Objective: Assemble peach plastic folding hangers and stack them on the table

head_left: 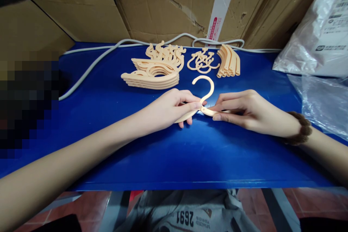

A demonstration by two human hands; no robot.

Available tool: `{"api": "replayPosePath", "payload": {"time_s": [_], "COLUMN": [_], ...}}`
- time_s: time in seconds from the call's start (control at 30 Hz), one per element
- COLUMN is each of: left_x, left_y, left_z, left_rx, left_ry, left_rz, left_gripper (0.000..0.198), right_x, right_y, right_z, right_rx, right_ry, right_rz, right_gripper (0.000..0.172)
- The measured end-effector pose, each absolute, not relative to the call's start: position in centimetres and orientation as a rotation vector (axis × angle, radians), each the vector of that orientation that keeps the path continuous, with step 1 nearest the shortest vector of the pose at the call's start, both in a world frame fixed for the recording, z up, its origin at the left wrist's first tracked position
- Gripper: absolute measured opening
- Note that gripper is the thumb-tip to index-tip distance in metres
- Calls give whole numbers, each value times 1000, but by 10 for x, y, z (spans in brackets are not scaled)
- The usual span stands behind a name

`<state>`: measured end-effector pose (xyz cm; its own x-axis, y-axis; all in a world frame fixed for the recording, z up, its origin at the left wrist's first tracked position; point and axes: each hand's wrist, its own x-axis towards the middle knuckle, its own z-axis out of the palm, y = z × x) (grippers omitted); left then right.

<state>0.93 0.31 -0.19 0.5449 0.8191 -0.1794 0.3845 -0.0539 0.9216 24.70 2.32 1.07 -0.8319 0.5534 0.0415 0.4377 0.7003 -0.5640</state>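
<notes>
Gray printed clothing (187,213) is showing nearest my camera, below the edge of the blue table (174,159). From the left, stacked beige hanger pieces (152,82) are lying beyond the left hand (176,106), which I'm seeing pinch the beige hanger (203,110) beside its joint. This hanger is spanning both hands mid-table, its hook pointing away from me. Loose hook pieces (201,58) are lying farther back, curved pieces (230,59) standing bundled beside them. Rightward, the right hand (247,110) is clamping the hanger's other arm, a brown fuzzy wristband (300,128) circling its wrist.
</notes>
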Motion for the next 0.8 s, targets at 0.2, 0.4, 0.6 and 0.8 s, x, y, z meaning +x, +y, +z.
{"api": "replayPosePath", "payload": {"time_s": [0.2, 0.4, 0.6, 0.8], "left_x": [10, 11, 10, 10], "left_y": [2, -1, 0, -7], "left_z": [-1, -1, -4, -8], "left_rx": [1660, 1654, 1657, 2036], "left_ry": [1044, 1036, 1035, 1068], "left_rz": [502, 479, 465, 446], "left_gripper": [23, 28, 27, 31], "right_x": [247, 246, 246, 245], "right_y": [22, 23, 22, 23], "right_z": [11, 9, 10, 12], "right_rx": [-791, -761, -761, -778], "right_ry": [-2700, -2692, -2703, -2716], "right_rz": [821, 812, 792, 844], "right_gripper": [28, 27, 28, 27]}}
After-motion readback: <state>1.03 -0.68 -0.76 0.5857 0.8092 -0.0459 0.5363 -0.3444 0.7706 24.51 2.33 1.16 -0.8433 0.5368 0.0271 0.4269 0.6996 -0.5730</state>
